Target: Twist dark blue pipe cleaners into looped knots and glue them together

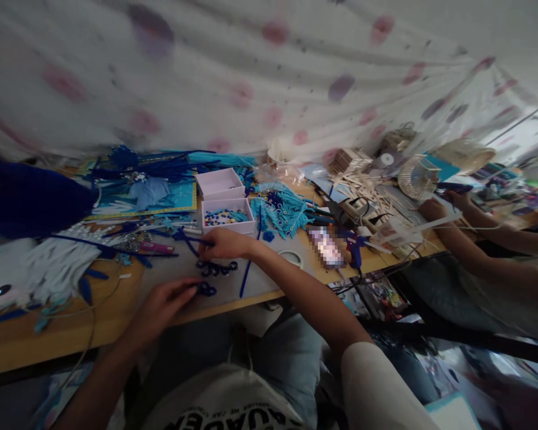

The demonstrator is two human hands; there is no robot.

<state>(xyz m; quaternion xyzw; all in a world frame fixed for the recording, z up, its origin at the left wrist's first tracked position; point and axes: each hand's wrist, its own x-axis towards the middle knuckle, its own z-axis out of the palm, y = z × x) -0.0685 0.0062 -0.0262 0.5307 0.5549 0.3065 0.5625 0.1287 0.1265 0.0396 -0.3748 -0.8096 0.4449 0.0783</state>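
My left hand (164, 304) lies near the front edge of the wooden table (36, 334), its fingers closed on a small dark blue twisted piece (205, 289). My right hand (226, 243) reaches further in, fingers pinched on a dark blue pipe cleaner (192, 240). A curled blue chain of loops (216, 268) lies just below the right hand. Behind it stand two white open boxes (226, 215), the nearer one holding small beads.
Blue feathers, felt and paper (152, 179) pile at the back left; light blue trim (282, 210) sits beside the boxes. A blue glue gun (354, 248) and tape roll (291, 258) lie to the right. Another person's arm (466, 245) works over wooden sticks (363, 179) at the right.
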